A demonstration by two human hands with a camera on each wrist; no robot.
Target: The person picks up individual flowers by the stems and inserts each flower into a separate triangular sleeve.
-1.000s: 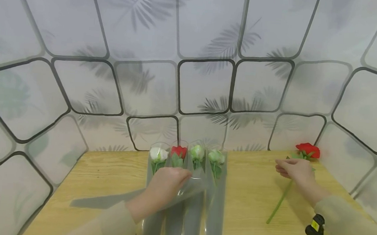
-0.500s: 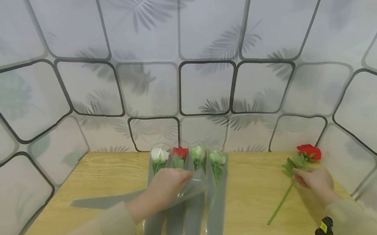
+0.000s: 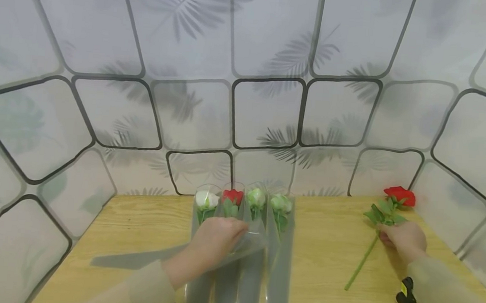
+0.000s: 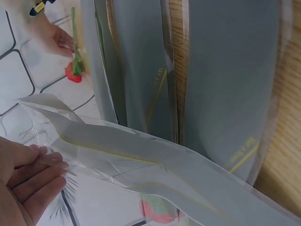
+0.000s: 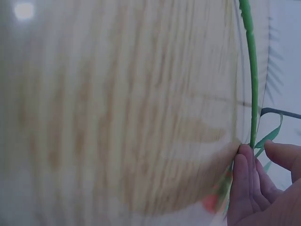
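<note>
My left hand (image 3: 212,239) pinches the open end of a clear and grey flower sleeve (image 3: 131,258), held above the others. In the left wrist view its yellow-lined edges (image 4: 113,153) spread apart near the fingertips. At the right, my right hand (image 3: 405,240) holds the green stem (image 3: 363,261) of a red artificial rose (image 3: 399,196), just below its leaves. The rose lies slanted on the table, head toward the wall. In the right wrist view the stem (image 5: 252,80) runs between thumb and fingers.
Several sleeved flowers lie side by side under the left hand: a white one (image 3: 207,200), a red rose (image 3: 232,197) and pale green ones (image 3: 280,204). A patterned wall (image 3: 267,115) borders the wooden table (image 3: 320,252) behind and at the sides.
My right hand has moved from over the rose's leaves down and right onto its stem, its fingers closing there. The left hand and its sleeve stay in place.
</note>
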